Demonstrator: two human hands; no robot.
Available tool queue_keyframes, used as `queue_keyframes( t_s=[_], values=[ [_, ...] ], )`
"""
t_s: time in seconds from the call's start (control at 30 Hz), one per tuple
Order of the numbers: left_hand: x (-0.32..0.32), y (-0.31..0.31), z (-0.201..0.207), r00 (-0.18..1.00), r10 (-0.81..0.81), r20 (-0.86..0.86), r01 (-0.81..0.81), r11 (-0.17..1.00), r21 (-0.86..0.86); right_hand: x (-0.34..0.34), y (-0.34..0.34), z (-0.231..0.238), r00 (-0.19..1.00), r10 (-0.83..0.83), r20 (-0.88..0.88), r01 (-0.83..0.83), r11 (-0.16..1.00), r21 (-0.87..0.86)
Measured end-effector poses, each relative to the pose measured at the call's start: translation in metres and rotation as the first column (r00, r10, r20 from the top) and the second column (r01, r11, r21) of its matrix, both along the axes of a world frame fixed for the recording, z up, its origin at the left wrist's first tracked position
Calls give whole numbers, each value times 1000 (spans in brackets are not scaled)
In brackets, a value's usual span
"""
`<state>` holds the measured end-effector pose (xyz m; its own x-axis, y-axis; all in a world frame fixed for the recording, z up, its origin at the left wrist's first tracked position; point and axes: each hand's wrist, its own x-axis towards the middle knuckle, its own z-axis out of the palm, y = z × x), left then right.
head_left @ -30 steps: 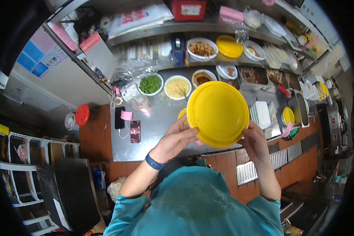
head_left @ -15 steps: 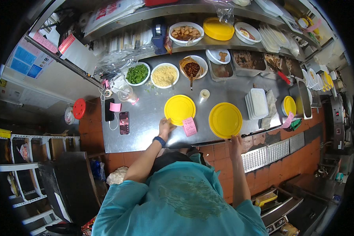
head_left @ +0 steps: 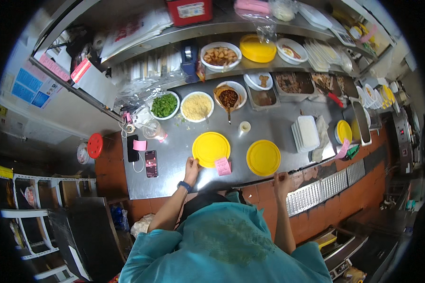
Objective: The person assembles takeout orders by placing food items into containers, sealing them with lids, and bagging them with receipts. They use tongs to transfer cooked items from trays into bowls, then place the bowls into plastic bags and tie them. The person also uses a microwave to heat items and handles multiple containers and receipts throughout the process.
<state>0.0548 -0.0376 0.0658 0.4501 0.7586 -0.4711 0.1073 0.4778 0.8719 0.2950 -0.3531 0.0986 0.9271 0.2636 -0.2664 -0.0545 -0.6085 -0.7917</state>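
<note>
The left hand (head_left: 192, 166) lay on the steel counter (head_left: 174, 160) with its fingers touching the near-left rim of a yellow plate (head_left: 211, 148), the fingertips curled lightly against the edge rather than closed round it, so it pressed on the plate without truly gripping it. A pink paper slip (head_left: 223, 166) sat against the plate's near-right edge, just beside that hand. The right hand (head_left: 282, 179) rested at the front edge of the counter, loosely curled (whether it pinched anything could not be made out), and a second yellow plate (head_left: 263, 157) lay flat just beyond it, close but not touched. The two plates sat side by side, apart from each other, in the near part of the counter. Farther back stood a bowl of chopped greens (head_left: 164, 105), a bowl of pale yellow shreds (head_left: 197, 106) and a bowl of dark red sauce (head_left: 229, 96) with a spoon in it, and a small white cup (head_left: 244, 127) stood between the sauce bowl and the plates. To the left of the first plate a dark phone (head_left: 151, 163) lay flat, and to the right of the second a stack of white rectangular trays (head_left: 307, 133) stood.
</note>
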Motion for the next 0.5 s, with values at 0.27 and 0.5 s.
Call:
queue_keyframes(
  t_s=[0.27,0.5],
  values=[
    [-38,15,94,968,-209,141,206,978,41,-44,148,39,512,649,-563,29,642,766],
    [-37,62,215,892,-446,-68,437,817,375,-42,160,117,460,749,-476,-52,558,828]
  ],
)
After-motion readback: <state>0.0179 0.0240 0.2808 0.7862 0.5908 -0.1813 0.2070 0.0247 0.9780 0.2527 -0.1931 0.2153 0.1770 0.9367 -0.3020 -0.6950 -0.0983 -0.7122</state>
